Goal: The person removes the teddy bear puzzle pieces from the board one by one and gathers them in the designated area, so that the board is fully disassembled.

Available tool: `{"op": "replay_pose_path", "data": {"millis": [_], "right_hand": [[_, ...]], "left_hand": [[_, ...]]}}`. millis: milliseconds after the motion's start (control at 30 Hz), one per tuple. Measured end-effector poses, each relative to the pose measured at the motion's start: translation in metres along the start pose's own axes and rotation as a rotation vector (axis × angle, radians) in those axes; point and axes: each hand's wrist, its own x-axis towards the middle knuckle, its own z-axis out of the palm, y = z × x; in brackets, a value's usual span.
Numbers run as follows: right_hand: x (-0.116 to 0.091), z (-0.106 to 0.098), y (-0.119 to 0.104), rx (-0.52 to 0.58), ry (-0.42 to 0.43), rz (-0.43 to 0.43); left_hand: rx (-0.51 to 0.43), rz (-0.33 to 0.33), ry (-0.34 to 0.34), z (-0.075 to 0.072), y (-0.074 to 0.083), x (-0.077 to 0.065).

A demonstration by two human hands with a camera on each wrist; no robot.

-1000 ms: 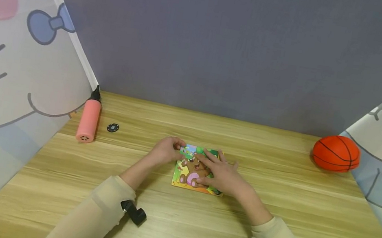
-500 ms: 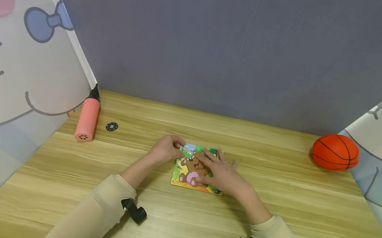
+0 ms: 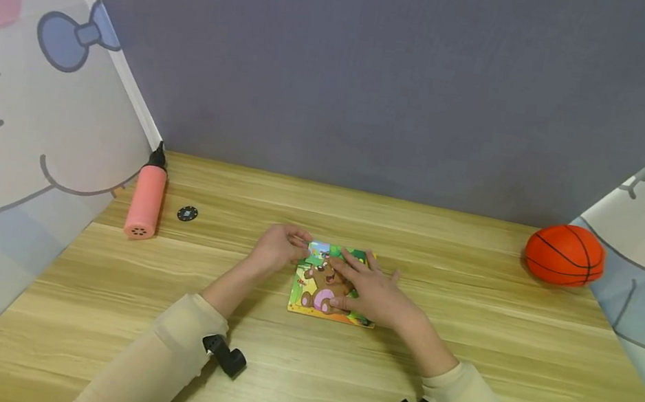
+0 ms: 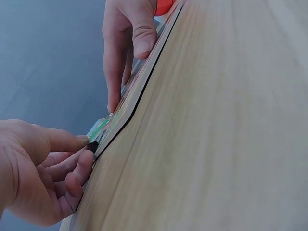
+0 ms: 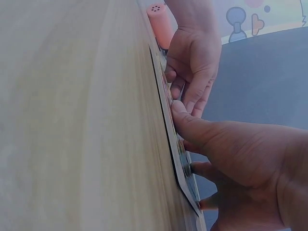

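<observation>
A small square jigsaw puzzle [image 3: 314, 297] with a brown bear picture lies flat on the table. At its far left corner my left hand [image 3: 277, 250] pinches a puzzle piece between thumb and fingertips. In the left wrist view that puzzle piece [image 4: 100, 129], green and light blue, sits tilted up from the board, and the left hand [image 4: 43, 168] has its other fingers curled below. My right hand [image 3: 377, 296] rests on the right part of the puzzle, fingers spread, covering some of the picture. The right wrist view shows the right hand's [image 5: 240, 163] fingertips touching the board's surface.
A pink hand pump [image 3: 146, 202] with a black nozzle stands at the back left. Beside it lies a black round chip [image 3: 187, 213]. An orange-red toy basketball [image 3: 564, 255] sits at the back right. A grey panel [image 3: 342, 72] rises behind the wooden table [image 3: 308, 379].
My left hand has shifted very slightly left at the puzzle's corner, its fingers a little straighter. The right hand keeps its place on the puzzle. The head view has drifted slightly.
</observation>
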Motion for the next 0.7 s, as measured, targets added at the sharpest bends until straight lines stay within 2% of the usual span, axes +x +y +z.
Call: {"op": "replay_pose_path", "data": {"millis": [300, 500, 700], "right_hand": [[-0.0003, -0.0005, 0.0001, 0.006, 0.004, -0.011], [-0.0007, -0.0013, 0.0007, 0.008, -0.002, -0.009], [-0.0003, -0.0009, -0.0004, 0.004, -0.003, -0.003]], "left_hand": [[-0.023, 0.028, 0.012, 0.0006, -0.0016, -0.0011], [-0.116, 0.013, 0.021, -0.0002, -0.0024, 0.0013], [-0.106, 0.012, 0.028, -0.0064, -0.0054, 0.0019]]}}
